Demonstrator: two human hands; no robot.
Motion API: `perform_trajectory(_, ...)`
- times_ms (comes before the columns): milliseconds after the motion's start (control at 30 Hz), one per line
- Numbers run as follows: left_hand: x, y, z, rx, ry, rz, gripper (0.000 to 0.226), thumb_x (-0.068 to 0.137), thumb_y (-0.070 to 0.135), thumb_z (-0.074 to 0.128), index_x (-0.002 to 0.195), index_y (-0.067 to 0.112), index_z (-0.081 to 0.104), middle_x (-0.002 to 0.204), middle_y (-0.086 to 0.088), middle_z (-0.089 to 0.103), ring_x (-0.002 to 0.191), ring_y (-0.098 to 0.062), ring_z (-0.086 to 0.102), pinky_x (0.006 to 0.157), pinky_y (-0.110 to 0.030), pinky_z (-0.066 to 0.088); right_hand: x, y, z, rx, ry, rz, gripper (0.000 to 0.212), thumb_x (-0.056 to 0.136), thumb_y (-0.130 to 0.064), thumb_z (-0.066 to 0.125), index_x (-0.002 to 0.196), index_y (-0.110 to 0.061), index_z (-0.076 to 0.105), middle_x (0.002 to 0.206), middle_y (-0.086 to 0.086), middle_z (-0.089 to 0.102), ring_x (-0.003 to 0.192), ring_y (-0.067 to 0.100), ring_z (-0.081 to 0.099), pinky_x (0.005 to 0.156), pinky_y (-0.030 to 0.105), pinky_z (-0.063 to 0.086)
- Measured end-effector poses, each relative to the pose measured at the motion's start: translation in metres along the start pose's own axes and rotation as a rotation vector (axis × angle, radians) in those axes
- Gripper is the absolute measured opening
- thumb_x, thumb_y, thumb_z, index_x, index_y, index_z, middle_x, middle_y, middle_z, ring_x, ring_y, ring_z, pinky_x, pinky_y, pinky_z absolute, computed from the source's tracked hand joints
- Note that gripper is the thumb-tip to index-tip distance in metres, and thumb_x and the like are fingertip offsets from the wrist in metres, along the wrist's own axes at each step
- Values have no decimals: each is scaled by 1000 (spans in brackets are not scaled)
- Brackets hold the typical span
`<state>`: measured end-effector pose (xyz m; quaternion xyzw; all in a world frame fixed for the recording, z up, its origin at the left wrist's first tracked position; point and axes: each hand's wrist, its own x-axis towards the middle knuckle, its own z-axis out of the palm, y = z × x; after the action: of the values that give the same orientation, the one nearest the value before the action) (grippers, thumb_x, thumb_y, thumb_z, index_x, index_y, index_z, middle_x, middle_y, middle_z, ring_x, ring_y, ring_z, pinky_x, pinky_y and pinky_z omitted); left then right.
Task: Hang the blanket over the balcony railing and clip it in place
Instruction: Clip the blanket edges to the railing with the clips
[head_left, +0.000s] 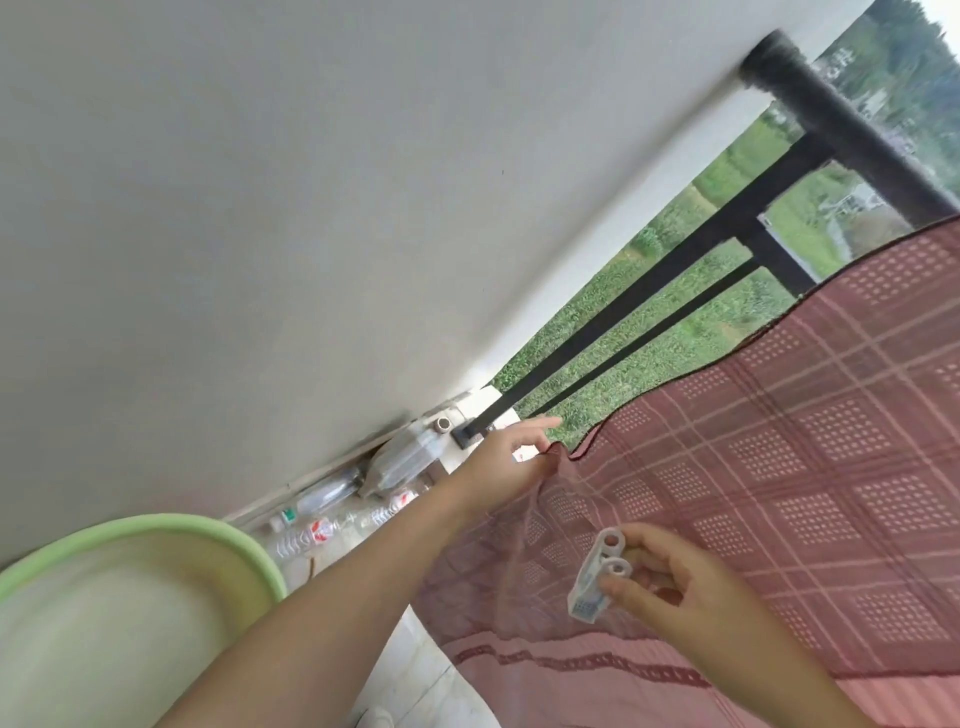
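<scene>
Head view, tilted hard, so the scene leans. Nearest, the right hand pinches a pale plastic clip between thumb and fingers, just in front of the blanket; the clip's long axis runs up and down, its two ringed handles at the top and its ribbed mouth pointing down. The mouth is partly blurred. The blanket is dusty pink, woven in a check of paler stripes with small perforated squares and a dark bound edge. It hangs draped down from the railing, its free edge running from upper right to lower middle, and it is cut off at the right and bottom of the view. Left of the blanket, a pale green basin, blurred, is cut off at the corner. Farther on, the left hand grips the blanket's edge in a bunched fold, forefinger stretched out. Beyond it, empty plastic bottles lie on the floor by the wall. The black railing's bars stand beyond the blanket's edge, with green fields behind.
</scene>
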<state>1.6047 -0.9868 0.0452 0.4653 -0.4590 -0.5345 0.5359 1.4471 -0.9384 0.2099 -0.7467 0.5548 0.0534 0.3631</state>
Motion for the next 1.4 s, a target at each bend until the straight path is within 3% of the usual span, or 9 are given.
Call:
perform_trajectory(67, 8, 1, 1, -160, -170, -147, 13, 92, 18, 54, 88, 18, 67, 111, 13, 66, 105, -1, 58, 95, -16, 41, 1, -2, 2, 2, -21, -10, 19, 78, -30, 68, 93, -40, 63, 94, -16, 72, 86, 5, 67, 87, 37, 53)
perform_trajectory(167, 15, -2, 3, -252, -301, -300, 39, 96, 14, 46, 62, 26, 61, 50, 17, 58, 49, 5, 50, 50, -8, 39, 2, -1, 2, 22, -29, -23, 21, 76, -31, 69, 93, -41, 63, 93, -18, 72, 85, 7, 68, 87, 38, 53)
perform_trajectory(300, 14, -2, 5, -334, -269, -269, 55, 95, 14, 47, 41, 25, 54, 41, 14, 47, 42, 0, 41, 44, -11, 34, 3, -5, -2, 41, -25, -82, 20, 70, -39, 67, 90, -44, 64, 94, -16, 72, 87, 6, 68, 87, 37, 53)
perform_trajectory(600, -21, -17, 36, -556, 294, -147, 22, 86, 16, 63, 68, 21, 74, 62, -6, 67, 57, -20, 58, 56, -28, 49, 64, -87, -13, -275, 138, -317, 16, 81, -35, 60, 96, -30, 56, 83, -16, 65, 74, -1, 63, 66, 18, 52)
perform_trajectory(700, -23, -10, 43, -662, 358, -110, 16, 84, 8, 62, 83, 22, 69, 79, -10, 68, 75, -25, 57, 66, -33, 48, 97, -99, -15, -474, 165, -296, 24, 84, -31, 62, 102, -14, 58, 87, -6, 67, 75, 16, 64, 68, 31, 52)
perform_trajectory(867, -25, -8, 42, -632, 407, -109, 13, 83, 8, 66, 83, 20, 64, 74, -2, 69, 65, -15, 64, 59, -23, 52, 124, -90, -18, -644, 113, -207, 20, 83, -28, 63, 87, -8, 61, 84, 6, 68, 51, 11, 46, 45, 23, 36)
perform_trajectory(1100, -21, -10, 28, -308, 421, -74, 6, 82, 19, 69, 79, 16, 74, 68, -7, 65, 56, -20, 51, 49, -20, 42, 133, -83, -13, -843, 8, -149, 19, 84, -28, 62, 87, -9, 62, 84, 9, 68, 51, 12, 45, 44, 23, 33)
perform_trajectory(1233, -18, -12, 22, -132, 415, -51, 5, 82, 16, 67, 85, 15, 72, 67, 9, 63, 55, 1, 55, 52, -8, 44, 138, -79, -10, -931, -40, -100, 22, 85, -28, 58, 73, -9, 55, 60, 1, 48, 51, 14, 40, 44, 23, 30)
perform_trajectory(1400, -21, -5, 15, 68, 389, -4, 10, 84, 14, 64, 89, 9, 71, 81, 1, 69, 61, 6, 50, 57, -2, 40, 137, -79, -8, -948, -75, -35, 27, 86, -25, 53, 68, -5, 49, 58, 3, 39, 50, 14, 31, 47, 25, 27)
